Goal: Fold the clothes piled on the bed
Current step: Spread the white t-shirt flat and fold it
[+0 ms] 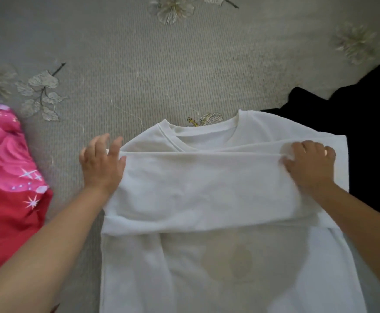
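Head view is looking down on a white sweatshirt (207,188) that is lying flat on the bed (161,64), its round collar pointing away from the person. Both sleeves are lying folded across the chest as a wide band, and the two hands are meeting that band at its ends. At the band's left end, the left hand (102,164) is resting with its fingers spread and pointing away; the grip looks loose, thumb touching the fold's edge, and it is not clear whether it is pinching any cloth. At the band's right end, the right hand (308,161) is pressing down with fingers curled into the fabric, so its grip is bunching the sleeve cloth beneath the knuckles. Just beyond the fingertips of both hands, the collar is showing a strip of the bed's grey, flower-patterned cover. Well to the outside of the left hand, a pink and red garment (8,177) with white star shapes is lying on the bed. Just to the outside of the right hand, a black garment (369,136) is lying partly under the sweatshirt's shoulder.
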Motion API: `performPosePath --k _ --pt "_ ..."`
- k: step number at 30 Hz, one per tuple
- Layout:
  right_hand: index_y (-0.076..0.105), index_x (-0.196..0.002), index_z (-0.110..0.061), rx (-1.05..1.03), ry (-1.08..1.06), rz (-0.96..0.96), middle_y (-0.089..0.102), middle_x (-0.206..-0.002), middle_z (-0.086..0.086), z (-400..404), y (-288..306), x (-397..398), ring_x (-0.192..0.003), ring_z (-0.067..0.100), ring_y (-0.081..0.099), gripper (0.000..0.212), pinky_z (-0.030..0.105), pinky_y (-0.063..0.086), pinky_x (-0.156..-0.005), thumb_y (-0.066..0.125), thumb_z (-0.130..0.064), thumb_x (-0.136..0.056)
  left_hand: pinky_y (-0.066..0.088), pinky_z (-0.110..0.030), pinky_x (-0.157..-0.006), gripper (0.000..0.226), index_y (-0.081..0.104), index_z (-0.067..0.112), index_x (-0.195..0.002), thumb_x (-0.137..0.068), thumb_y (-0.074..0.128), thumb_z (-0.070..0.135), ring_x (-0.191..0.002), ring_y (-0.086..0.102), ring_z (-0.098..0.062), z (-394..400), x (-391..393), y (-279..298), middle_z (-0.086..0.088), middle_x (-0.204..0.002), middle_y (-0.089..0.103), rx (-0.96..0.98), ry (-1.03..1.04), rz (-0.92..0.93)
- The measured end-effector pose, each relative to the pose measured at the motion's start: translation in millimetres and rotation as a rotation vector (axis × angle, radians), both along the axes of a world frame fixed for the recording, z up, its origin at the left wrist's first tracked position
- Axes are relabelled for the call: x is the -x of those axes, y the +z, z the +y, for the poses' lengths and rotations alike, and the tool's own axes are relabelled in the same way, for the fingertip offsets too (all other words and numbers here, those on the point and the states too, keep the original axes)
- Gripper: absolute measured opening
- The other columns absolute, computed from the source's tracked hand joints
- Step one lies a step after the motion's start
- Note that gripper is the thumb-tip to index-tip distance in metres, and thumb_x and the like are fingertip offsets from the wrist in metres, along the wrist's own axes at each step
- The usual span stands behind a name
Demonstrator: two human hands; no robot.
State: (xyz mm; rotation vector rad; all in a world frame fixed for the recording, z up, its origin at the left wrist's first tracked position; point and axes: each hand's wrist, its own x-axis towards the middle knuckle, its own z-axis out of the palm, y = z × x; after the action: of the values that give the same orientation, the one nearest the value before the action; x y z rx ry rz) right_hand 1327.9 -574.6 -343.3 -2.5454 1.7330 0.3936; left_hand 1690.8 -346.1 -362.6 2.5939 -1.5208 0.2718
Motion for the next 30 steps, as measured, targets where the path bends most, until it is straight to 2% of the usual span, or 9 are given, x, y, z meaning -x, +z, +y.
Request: performPosePath --k 5,8,11,14,17,19,22,26,30 --pt "0.05 -0.101 0.0 0.136 0.25 -0.165 0.061 -0.106 0.027 48.1 -15.3 -22.8 -0.101 0.044 0.058 0.032 0.068 0.033 -0.089 0.04 -0.005 -0.07 0.037 -0.045 -0.085 0.051 0.049 -0.007 -0.117 -0.081 0.046 0.029 -0.099 0.05 -0.047 67.0 56.4 3.7 -0.036 -0.108 0.053 0.17 0.367 0.506" --pt "0.06 -0.088 -0.002 -0.028 0.486 -0.264 0.066 -0.094 0.02 83.9 -8.5 -72.6 -0.091 0.039 0.064 0.035 0.057 0.046 -0.081 0.036 -0.019 -0.07 0.038 -0.039 -0.091 0.061 0.048 -0.01 -0.123 -0.078 0.043 0.031 -0.11 0.052 -0.043 109.3 92.8 9.0 -0.031 -0.12 0.053 0.077 0.501 0.86" --pt "0.067 -0.075 -0.004 -0.111 0.72 -0.417 0.068 -0.083 0.013 120.4 -3.5 -138.1 -0.081 0.032 0.067 0.035 0.042 0.052 -0.074 0.041 -0.027 -0.072 0.038 -0.03 -0.09 0.063 0.05 -0.005 -0.124 -0.079 0.047 0.038 -0.112 0.054 -0.034 128.2 102.9 8.4 -0.023 -0.121 0.057 0.104 0.516 0.919" --pt "0.067 -0.092 -0.003 -0.135 0.925 -0.402 0.066 -0.097 0.016 150.6 5.4 -214.4 -0.093 0.034 0.064 0.043 0.041 0.051 -0.078 0.043 -0.036 -0.078 0.037 -0.023 -0.084 0.041 0.054 -0.002 -0.121 -0.089 0.056 0.024 -0.109 0.056 -0.029 126.8 94.1 6.1 -0.019 -0.116 0.061 0.26 0.722 1.036" --pt "0.037 -0.138 -0.009 -0.322 0.78 -0.257 0.04 -0.139 0.016 167.1 15.9 -287.3 -0.129 0.033 0.036 0.058 0.042 0.031 -0.104 0.045 -0.043 -0.091 0.037 -0.028 -0.07 0.027 0.063 0.001 -0.1 -0.09 0.056 0.025 -0.093 0.06 -0.031 130.4 89.7 -3.9 -0.019 -0.095 0.066 0.266 0.834 1.114" --pt "0.022 -0.144 -0.013 -0.426 0.663 -0.247 0.038 -0.141 0.016 171.9 15.6 -328.6 -0.13 0.032 0.035 0.063 0.038 0.026 -0.105 0.042 -0.044 -0.093 0.027 -0.029 -0.06 0.036 0.058 0.006 -0.07 -0.087 0.051 0.036 -0.073 0.055 -0.03 138.6 89.9 -8.2 -0.015 -0.068 0.059 0.275 0.814 1.106" --pt "0.035 -0.14 -0.015 -0.606 0.589 -0.212 0.051 -0.13 0.013 174.5 17.4 -368.6 -0.115 0.026 0.051 0.049 0.024 0.038 -0.093 0.047 -0.029 -0.094 0.027 -0.033 -0.063 0.03 0.052 0.008 -0.067 -0.09 0.056 0.027 -0.069 0.044 -0.02 149.9 88.5 -12.3 -0.005 -0.063 0.047 0.253 0.814 1.143" --pt "0.064 -0.112 -0.011 -0.666 0.247 -0.59 0.05 -0.063 -0.015 173.2 6.9 -398.4 -0.042 -0.009 0.048 0.029 0.005 0.035 -0.046 0.049 -0.005 -0.088 0.02 -0.03 -0.058 0.043 0.031 0.016 -0.055 -0.094 0.049 0.022 -0.064 0.04 -0.021 155.7 77.8 -14.3 0.001 -0.051 0.035 0.306 0.787 1.243" --pt "0.064 -0.103 -0.003 -0.732 0.006 -0.511 0.045 -0.063 -0.003 192.3 -12.5 -409.7 -0.051 0.004 0.047 0.022 0.019 0.035 -0.053 0.048 -0.008 -0.089 0.018 -0.029 -0.059 0.045 0.025 0.017 -0.056 -0.096 0.044 0.02 -0.065 0.038 -0.021 168.0 74.5 -20.5 0.001 -0.053 0.031 0.254 0.738 1.257"
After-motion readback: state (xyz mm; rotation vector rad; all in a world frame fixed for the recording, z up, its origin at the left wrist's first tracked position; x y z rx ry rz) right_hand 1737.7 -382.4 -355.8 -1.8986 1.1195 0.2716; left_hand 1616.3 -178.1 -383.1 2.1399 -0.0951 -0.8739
